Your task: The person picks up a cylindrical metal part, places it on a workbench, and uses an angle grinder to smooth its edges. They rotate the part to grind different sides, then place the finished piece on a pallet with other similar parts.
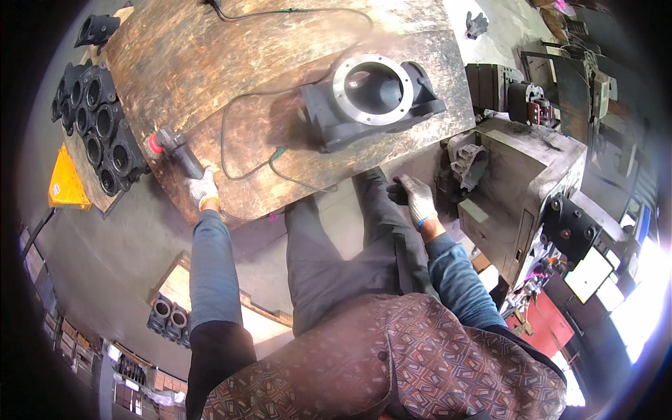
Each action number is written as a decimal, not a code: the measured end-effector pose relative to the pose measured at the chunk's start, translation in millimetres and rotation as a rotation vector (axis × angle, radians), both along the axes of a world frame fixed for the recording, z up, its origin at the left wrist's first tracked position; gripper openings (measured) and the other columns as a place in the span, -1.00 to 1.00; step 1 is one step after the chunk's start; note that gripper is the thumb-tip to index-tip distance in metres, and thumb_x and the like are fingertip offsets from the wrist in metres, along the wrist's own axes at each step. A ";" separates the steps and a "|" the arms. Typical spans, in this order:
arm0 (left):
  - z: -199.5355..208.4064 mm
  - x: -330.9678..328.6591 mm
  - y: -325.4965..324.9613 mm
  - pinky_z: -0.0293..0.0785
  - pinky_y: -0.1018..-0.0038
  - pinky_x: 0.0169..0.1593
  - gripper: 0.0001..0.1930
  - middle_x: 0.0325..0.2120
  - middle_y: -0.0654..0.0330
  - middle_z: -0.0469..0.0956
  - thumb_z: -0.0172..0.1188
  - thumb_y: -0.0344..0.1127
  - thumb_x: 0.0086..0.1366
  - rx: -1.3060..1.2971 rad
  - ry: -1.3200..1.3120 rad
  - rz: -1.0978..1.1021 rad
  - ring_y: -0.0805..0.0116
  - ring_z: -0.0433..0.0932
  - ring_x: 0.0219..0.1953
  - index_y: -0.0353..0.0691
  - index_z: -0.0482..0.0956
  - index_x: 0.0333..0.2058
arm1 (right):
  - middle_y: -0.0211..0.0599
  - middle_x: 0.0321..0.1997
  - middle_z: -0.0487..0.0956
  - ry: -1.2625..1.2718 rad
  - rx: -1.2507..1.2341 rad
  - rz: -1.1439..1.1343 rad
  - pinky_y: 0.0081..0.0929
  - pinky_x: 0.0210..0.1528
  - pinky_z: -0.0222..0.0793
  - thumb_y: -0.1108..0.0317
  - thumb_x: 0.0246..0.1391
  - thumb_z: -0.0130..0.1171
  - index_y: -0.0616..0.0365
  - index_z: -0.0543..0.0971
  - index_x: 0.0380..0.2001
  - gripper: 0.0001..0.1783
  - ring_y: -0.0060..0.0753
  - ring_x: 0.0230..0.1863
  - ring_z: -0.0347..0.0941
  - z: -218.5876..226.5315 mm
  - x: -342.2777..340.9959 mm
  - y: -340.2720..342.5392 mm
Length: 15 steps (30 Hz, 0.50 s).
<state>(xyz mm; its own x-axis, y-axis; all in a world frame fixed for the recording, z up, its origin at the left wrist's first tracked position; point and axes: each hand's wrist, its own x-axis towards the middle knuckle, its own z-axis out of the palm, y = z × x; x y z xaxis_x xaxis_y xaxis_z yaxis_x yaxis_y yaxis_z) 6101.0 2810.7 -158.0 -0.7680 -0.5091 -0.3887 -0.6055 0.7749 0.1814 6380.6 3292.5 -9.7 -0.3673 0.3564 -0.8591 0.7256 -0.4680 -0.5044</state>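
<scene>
At the left edge of the wooden table, my left hand (pixel 203 187) in a pale work glove is closed round the rear end of an angle grinder (pixel 183 155). The tool's dark body lies on or just over the tabletop, and its red disc (pixel 155 144) points away to the left. My right hand (pixel 416 197), gloved with darkened fingers, hangs off the table's near edge. It holds nothing, and its fingers are loosely bent and apart. Nearest to it on the table sits a dark cast-metal housing (pixel 325 119) with a bright machined ring flange (pixel 339 89), touched by neither hand.
A thin cord (pixel 222 133) loops across the wooden table (pixel 273 49). Several dark castings (pixel 105 122) are stacked at the left, by a yellow pallet-jack part (pixel 66 183). A grey metal cabinet (pixel 514 161) stands at right. Behind me, more castings (pixel 169 318) sit on a pallet.
</scene>
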 end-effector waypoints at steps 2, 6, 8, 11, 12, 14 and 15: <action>4.7 -8.7 -1.8 0.53 0.13 0.08 -0.21 -0.06 -0.16 0.66 0.57 0.00 0.02 0.023 -0.044 0.049 -0.10 0.67 -0.02 -0.40 0.47 0.11 | -0.14 -0.18 0.71 -0.046 0.086 0.105 -0.45 -0.06 0.56 0.11 0.41 0.11 0.31 0.61 0.01 -0.57 -0.37 -0.20 0.66 8.5 -15.4 -16.6; 52.8 -7.8 2.3 0.56 0.24 -0.13 -0.30 -0.28 0.07 0.64 0.57 -0.08 0.05 0.420 0.161 0.082 0.16 0.65 -0.26 -0.39 0.50 0.05 | -0.19 -0.13 0.70 0.106 0.128 0.382 -0.44 -0.03 0.53 0.11 0.37 0.14 0.29 0.62 0.01 -0.57 -0.38 -0.12 0.63 49.3 -54.8 -59.8; 99.1 7.1 13.9 0.55 0.36 -0.28 -0.50 -0.36 0.16 0.61 0.45 -0.23 0.21 0.733 0.154 0.212 0.33 0.63 -0.37 -0.33 0.51 0.03 | -0.16 -0.07 0.71 0.170 0.054 0.529 -0.40 0.01 0.52 0.09 0.33 0.20 0.29 0.60 0.09 -0.52 -0.33 -0.09 0.64 77.8 -81.6 -87.9; 186.1 34.5 40.9 0.55 0.41 -0.34 -0.62 -0.38 0.19 0.59 0.36 -0.34 0.28 1.007 0.078 0.159 0.38 0.60 -0.44 -0.30 0.51 0.02 | -0.06 0.05 0.67 0.235 -0.063 0.546 -0.42 0.13 0.47 0.03 0.30 0.26 0.32 0.51 0.22 -0.37 -0.31 0.04 0.62 121.1 -119.8 -128.1; 216.9 48.3 54.3 0.56 0.42 -0.35 -0.65 -0.38 0.19 0.59 0.34 -0.37 0.30 1.033 0.051 0.180 0.38 0.60 -0.46 -0.29 0.51 0.01 | -0.05 0.06 0.67 0.288 0.038 0.606 -0.43 0.15 0.45 0.01 0.29 0.28 0.32 0.49 0.26 -0.33 -0.32 0.07 0.61 131.9 -132.0 -140.7; 273.1 68.6 81.7 0.60 0.40 -0.30 -0.60 -0.37 0.18 0.60 0.36 -0.37 0.27 1.101 -0.116 0.009 0.35 0.62 -0.43 -0.29 0.49 0.04 | -0.09 0.14 0.60 0.376 -0.103 0.495 -0.37 0.22 0.43 0.04 0.22 0.39 0.28 0.33 0.40 -0.16 -0.31 0.15 0.53 153.2 -144.3 -155.7; 296.6 78.4 97.1 0.62 0.38 -0.28 -0.55 -0.34 0.15 0.62 0.39 -0.34 0.24 1.088 -0.119 -0.126 0.33 0.63 -0.39 -0.29 0.47 0.06 | -0.11 0.17 0.58 0.460 -0.188 0.367 -0.36 0.23 0.42 0.06 0.20 0.41 0.28 0.28 0.43 -0.11 -0.31 0.17 0.52 161.4 -147.5 -159.5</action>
<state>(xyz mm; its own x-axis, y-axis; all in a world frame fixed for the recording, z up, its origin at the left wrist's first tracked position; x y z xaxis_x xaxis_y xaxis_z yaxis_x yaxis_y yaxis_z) 6179.4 2907.8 138.6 -0.7185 0.2294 -0.6566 -0.5923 0.2933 0.7505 6233.1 3133.0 151.7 -0.7852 -0.0057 -0.6192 0.5839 -0.3398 -0.7373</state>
